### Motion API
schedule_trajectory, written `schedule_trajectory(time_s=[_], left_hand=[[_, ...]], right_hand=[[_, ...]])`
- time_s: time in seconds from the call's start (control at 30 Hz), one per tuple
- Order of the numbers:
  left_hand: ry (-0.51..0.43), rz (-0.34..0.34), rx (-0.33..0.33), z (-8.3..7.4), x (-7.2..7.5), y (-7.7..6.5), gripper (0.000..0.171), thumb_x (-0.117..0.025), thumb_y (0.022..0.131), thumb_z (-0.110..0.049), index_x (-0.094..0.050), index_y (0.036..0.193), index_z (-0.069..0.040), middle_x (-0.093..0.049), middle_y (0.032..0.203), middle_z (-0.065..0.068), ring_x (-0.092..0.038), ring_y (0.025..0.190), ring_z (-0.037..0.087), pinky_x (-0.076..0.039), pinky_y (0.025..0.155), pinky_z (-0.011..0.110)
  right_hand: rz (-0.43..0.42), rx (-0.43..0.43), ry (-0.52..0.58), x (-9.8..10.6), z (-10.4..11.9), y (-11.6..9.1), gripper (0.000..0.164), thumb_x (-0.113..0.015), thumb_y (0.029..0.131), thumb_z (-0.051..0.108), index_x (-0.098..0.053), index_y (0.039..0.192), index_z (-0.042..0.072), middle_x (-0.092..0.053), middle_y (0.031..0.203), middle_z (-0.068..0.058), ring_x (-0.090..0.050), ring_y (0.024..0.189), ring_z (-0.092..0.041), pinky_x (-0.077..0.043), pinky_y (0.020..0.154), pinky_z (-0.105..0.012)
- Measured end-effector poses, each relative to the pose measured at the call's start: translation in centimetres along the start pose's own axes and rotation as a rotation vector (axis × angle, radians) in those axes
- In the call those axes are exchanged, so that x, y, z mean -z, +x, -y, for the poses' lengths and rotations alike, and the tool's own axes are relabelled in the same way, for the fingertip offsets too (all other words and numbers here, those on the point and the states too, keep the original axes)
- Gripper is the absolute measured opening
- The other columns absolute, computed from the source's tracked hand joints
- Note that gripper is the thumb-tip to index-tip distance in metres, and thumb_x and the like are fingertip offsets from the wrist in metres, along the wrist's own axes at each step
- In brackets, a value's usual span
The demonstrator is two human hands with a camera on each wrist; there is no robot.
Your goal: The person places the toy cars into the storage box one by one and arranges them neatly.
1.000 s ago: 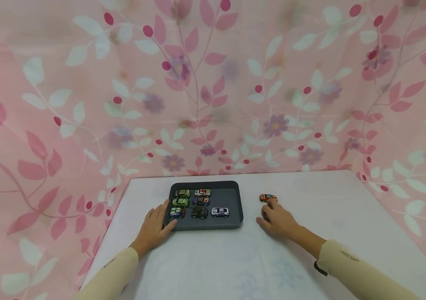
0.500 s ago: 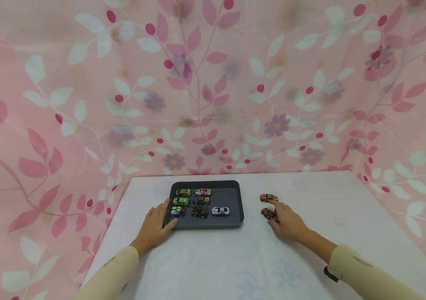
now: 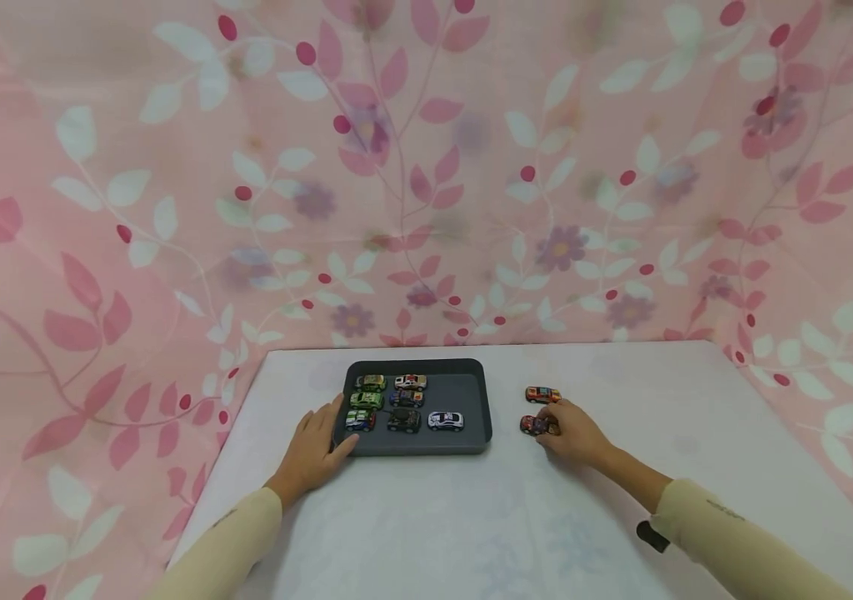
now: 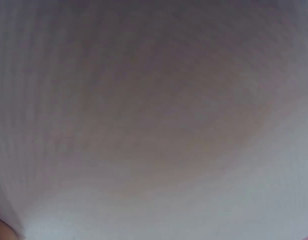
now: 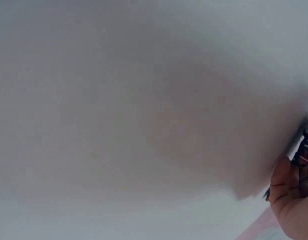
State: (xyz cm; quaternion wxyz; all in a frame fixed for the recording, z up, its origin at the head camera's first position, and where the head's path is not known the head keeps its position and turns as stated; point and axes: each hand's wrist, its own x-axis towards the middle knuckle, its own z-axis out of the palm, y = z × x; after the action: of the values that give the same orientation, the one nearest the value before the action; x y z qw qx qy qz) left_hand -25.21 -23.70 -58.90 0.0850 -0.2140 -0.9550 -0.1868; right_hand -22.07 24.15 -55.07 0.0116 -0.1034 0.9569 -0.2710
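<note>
A dark red-and-black toy car is on the white table right of the tray. My right hand pinches this car at its right end between thumb and fingers. In the right wrist view, the fingers are around the dark toy car, which is partly cut off by the frame. Just behind it sits an orange toy car, apart from the hand. My left hand rests with fairly straight fingers against the left edge of the dark grey tray. The left wrist view shows mostly blurred cloth.
Several toy cars stand in the tray's left and middle: green ones, a white-and-red one, a dark military-looking vehicle and a white car. A pink floral curtain rises behind the white table.
The right hand shifted right, then slightly back left. The dark red car, slanted half a second ago, now lies about level beside the orange one. The left hand kept its place on the tray.
</note>
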Motion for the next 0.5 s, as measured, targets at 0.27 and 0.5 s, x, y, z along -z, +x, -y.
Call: schedule_trajectory(time_s=[0.27, 0.5], left_hand=[[-0.024, 0.001, 0.006, 0.0, -0.3, -0.3, 0.081, -0.055, 0.096, -0.050, -0.022, 0.158, -0.007, -0.043, 0.153, 0.019, -0.042, 0.139, 0.039, -0.024, 0.115, 0.061], [0.004, -0.015, -0.014, 0.4, -0.2, 0.0, 0.081, -0.053, 0.096, -0.052, -0.022, 0.158, -0.008, -0.044, 0.153, 0.017, -0.043, 0.139, 0.038, -0.025, 0.115, 0.060]], right_hand=[[-0.127, 0.106, 0.012, 1.2, 2.2, 2.6, 0.029, -0.081, 0.079, 0.010, -0.071, 0.105, 0.001, -0.058, 0.086, -0.006, -0.049, 0.075, -0.015, -0.043, 0.067, -0.031], [-0.201, 0.148, 0.107, 2.2, 4.7, 5.6, 0.029, -0.084, 0.077, 0.013, -0.073, 0.103, 0.007, -0.064, 0.090, -0.007, -0.060, 0.083, -0.020, -0.051, 0.075, -0.038]])
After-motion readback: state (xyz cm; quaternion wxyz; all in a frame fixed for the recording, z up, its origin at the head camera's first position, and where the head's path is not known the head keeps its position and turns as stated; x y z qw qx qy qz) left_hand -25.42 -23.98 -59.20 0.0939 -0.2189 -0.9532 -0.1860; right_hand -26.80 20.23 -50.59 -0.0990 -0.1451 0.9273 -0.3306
